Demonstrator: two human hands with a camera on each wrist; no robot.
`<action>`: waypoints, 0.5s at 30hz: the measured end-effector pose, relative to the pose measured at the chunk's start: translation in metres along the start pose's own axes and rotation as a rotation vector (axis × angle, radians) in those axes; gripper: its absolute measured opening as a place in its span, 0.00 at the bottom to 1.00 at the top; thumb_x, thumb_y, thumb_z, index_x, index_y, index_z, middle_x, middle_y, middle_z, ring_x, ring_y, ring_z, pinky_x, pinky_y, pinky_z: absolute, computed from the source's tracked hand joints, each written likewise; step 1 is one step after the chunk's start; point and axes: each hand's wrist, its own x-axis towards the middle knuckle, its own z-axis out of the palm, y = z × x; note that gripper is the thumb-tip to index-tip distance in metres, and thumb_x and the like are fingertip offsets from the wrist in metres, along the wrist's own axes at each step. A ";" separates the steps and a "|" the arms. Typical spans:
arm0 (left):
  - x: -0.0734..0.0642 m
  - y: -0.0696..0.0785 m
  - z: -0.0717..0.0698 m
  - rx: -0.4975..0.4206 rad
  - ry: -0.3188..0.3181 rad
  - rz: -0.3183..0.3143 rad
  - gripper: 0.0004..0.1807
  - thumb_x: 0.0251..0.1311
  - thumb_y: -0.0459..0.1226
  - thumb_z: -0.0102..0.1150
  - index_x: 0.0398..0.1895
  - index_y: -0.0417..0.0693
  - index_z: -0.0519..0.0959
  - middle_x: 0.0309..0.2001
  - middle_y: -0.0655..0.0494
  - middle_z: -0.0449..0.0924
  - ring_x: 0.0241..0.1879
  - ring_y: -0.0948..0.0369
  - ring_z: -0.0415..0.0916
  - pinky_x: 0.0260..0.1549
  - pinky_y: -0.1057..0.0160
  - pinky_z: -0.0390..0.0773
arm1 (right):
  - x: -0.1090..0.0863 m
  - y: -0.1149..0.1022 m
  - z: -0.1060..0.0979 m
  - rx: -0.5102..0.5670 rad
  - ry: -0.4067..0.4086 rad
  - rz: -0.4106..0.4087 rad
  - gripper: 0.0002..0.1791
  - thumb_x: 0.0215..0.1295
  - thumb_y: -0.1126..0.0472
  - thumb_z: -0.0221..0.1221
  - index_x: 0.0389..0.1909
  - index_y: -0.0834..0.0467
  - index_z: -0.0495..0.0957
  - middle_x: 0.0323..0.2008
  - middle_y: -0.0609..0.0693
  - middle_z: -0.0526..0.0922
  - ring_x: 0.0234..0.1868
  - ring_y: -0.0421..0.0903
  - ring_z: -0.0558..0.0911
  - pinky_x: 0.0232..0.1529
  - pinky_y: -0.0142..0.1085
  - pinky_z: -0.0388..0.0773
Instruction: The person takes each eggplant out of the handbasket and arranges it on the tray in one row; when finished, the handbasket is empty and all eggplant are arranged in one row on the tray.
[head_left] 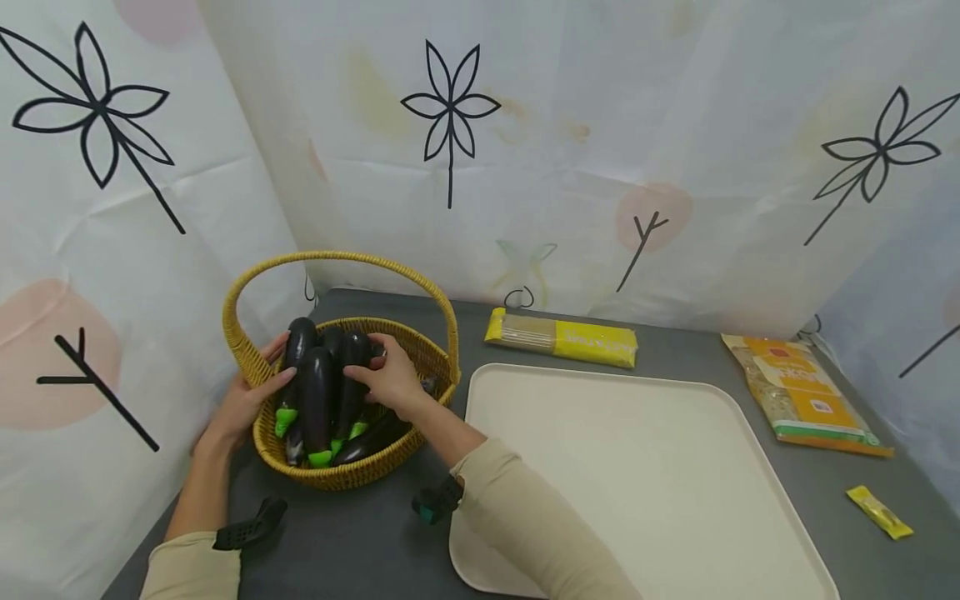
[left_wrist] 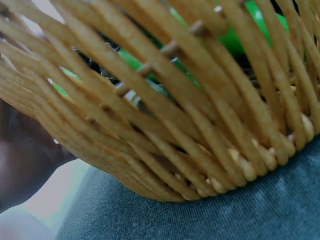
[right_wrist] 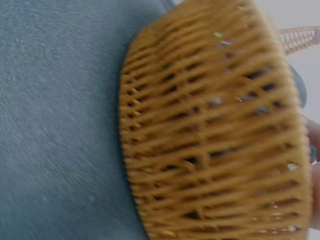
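A wicker basket (head_left: 352,477) with a tall arched handle stands on the left of the table, holding several dark purple eggplants (head_left: 316,400) with green caps. My left hand (head_left: 242,408) grips the basket's left side near the foot of the handle; its thumb lies over the rim beside the eggplants. Inside the basket, my right hand (head_left: 396,385) holds an eggplant (head_left: 352,385) near its top end, thumb on the front and fingers round the far side. Both wrist views mostly show the woven wall (left_wrist: 165,100), with part of the left hand (left_wrist: 25,155) behind it.
A large cream tray (head_left: 622,467) lies right of the basket. Behind it is a yellow pack of noodles (head_left: 562,337). A bag of dry food (head_left: 806,396) and a small yellow sachet (head_left: 879,512) lie at the right. Patterned curtains (head_left: 540,167) enclose the table.
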 end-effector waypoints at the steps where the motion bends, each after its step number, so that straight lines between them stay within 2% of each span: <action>1: 0.000 0.000 0.000 0.003 -0.002 0.003 0.34 0.70 0.33 0.50 0.75 0.46 0.49 0.74 0.42 0.41 0.72 0.52 0.37 0.53 0.79 0.55 | 0.000 -0.002 -0.003 0.011 0.004 -0.005 0.34 0.62 0.61 0.64 0.67 0.49 0.64 0.44 0.51 0.73 0.36 0.51 0.80 0.39 0.47 0.78; 7: 0.001 -0.001 0.000 0.003 -0.003 0.013 0.34 0.70 0.33 0.50 0.75 0.44 0.50 0.74 0.44 0.43 0.72 0.54 0.39 0.53 0.79 0.55 | -0.002 -0.018 -0.021 0.093 -0.020 -0.042 0.35 0.62 0.63 0.63 0.69 0.50 0.61 0.47 0.54 0.74 0.45 0.52 0.80 0.41 0.46 0.78; 10: 0.001 -0.001 -0.001 -0.005 -0.002 0.019 0.34 0.69 0.33 0.50 0.75 0.44 0.50 0.74 0.45 0.44 0.72 0.55 0.39 0.53 0.79 0.56 | -0.005 -0.025 -0.029 0.111 -0.035 -0.047 0.35 0.63 0.64 0.63 0.69 0.50 0.60 0.48 0.55 0.75 0.46 0.53 0.81 0.41 0.45 0.79; 15: 0.001 -0.003 -0.001 -0.021 -0.007 0.034 0.33 0.69 0.32 0.50 0.75 0.42 0.51 0.74 0.46 0.46 0.72 0.57 0.42 0.53 0.78 0.56 | -0.012 -0.035 -0.042 0.132 -0.059 -0.042 0.35 0.63 0.64 0.62 0.69 0.50 0.59 0.50 0.56 0.76 0.47 0.53 0.81 0.43 0.49 0.77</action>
